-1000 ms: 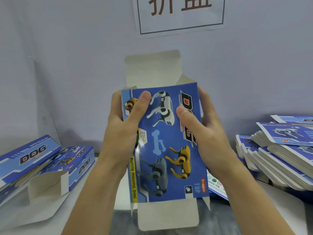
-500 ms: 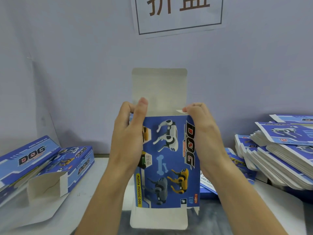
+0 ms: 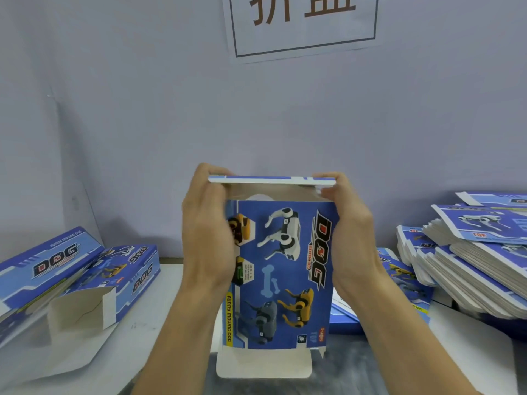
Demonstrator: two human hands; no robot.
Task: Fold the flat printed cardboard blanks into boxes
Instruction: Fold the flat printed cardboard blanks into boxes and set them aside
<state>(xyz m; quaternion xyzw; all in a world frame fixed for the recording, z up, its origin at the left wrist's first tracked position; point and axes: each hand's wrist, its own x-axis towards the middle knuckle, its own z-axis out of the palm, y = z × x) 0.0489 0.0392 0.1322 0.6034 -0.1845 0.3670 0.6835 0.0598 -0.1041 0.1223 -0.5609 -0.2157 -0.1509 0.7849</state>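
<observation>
Blue printed box (image 3: 281, 277) held upright above table (image 3: 159, 303), centre frame; top flap (image 3: 271, 179) folded level; left hand (image 3: 209, 238) and right hand (image 3: 346, 238) fingers curled, gripping its upper sides and flap ends

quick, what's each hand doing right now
Left hand: gripping the box at its top flap.
Right hand: gripping the same box at the flap's other end.

Held box (image 3: 281, 269): thin cardboard, glossy blue printed outside, matt off-white unprinted inside on flaps. Stacked blanks (image 3: 479, 269): same glossy print, pale raw edges. Wall sign (image 3: 302, 21): matt white paper. Tabletop (image 3: 159, 303): smooth, matt, pale.
</observation>
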